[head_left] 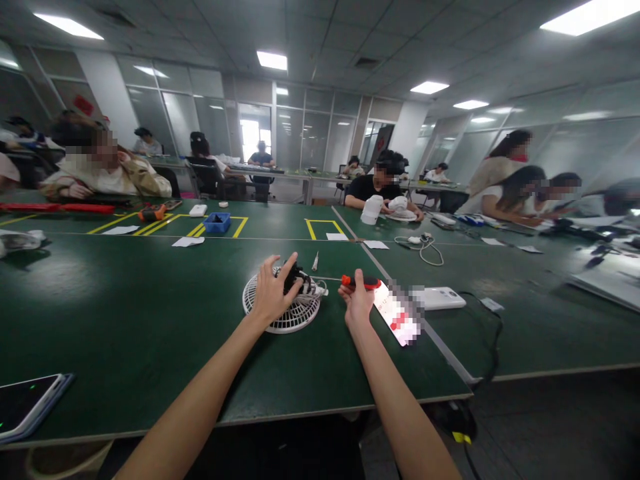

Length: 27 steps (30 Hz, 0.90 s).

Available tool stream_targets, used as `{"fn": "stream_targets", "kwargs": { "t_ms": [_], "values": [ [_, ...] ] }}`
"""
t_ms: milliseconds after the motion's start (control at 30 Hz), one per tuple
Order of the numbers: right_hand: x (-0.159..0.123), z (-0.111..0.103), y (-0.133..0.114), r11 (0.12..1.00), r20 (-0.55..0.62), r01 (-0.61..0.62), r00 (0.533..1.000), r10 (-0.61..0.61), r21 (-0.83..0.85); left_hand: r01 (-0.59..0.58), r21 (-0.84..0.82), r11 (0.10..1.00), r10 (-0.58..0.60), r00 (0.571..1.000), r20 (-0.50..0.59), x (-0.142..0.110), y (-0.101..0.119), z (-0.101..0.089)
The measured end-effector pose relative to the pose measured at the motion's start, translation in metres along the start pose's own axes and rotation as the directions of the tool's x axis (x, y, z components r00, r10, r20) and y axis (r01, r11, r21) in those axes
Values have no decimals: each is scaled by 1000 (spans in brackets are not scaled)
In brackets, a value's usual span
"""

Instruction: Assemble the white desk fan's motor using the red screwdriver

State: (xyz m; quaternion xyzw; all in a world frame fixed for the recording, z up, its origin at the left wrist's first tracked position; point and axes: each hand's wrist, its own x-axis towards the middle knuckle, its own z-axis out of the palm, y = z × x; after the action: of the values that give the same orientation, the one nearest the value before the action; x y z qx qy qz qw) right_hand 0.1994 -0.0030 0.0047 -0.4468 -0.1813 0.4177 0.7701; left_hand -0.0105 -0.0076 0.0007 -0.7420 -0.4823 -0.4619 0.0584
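Observation:
A round white fan grille (pixel 295 321) lies on the green table, with a black motor part (pixel 295 277) and a white plastic piece with wires (pixel 316 289) on top of it. My left hand (pixel 271 291) is over the grille, its fingers spread beside the black part; whether they press on it is hard to tell. To the right, my right hand (pixel 359 303) is closed around the black and orange handle of a screwdriver (pixel 369 283); its shaft does not show. Just beyond the grille is a small white pointed piece (pixel 315 261).
A lit phone (pixel 395 317) lies right of my right hand, near a white device (pixel 440 298) and a black cable (pixel 495 340). Another phone (pixel 30 403) is at the front left. A blue bin (pixel 217 223) stands farther back. Across the table, a person (pixel 380 180) handles white parts.

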Motion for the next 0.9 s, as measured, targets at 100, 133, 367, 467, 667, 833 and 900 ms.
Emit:
{"fn": "stream_targets", "kwargs": {
  "t_ms": [100, 133, 367, 467, 667, 833, 900],
  "values": [
    [0, -1, 0, 998, 5, -4, 1000, 4, 68, -102, -17, 995, 103, 993, 52, 0, -1, -1],
    [1, -2, 0, 995, 3, -7, 1000, 6, 96, -122, -27, 992, 124, 990, 68, 0, -1, -1],
    [3, -4, 0, 985, 13, -40, 999, 38, 166, -104, -56, 993, 104, 995, -2, 0, 2, -1],
    [3, -3, 0, 994, -11, -18, 1000, 19, 108, -92, -41, 995, 90, 995, -49, 0, 2, -2],
    [5, -2, 6, 1000, -36, 24, 999, -24, 6, -40, -73, 996, 38, 999, -31, 0, 7, -3],
    [6, -3, 6, 997, -32, 12, 999, -10, 76, 44, -150, 988, -51, 998, -44, -1, 9, -1],
    [6, -4, 4, 993, -20, -5, 1000, 8, 115, 63, -167, 984, -73, 996, -57, -2, 8, 1]
  ]
}}
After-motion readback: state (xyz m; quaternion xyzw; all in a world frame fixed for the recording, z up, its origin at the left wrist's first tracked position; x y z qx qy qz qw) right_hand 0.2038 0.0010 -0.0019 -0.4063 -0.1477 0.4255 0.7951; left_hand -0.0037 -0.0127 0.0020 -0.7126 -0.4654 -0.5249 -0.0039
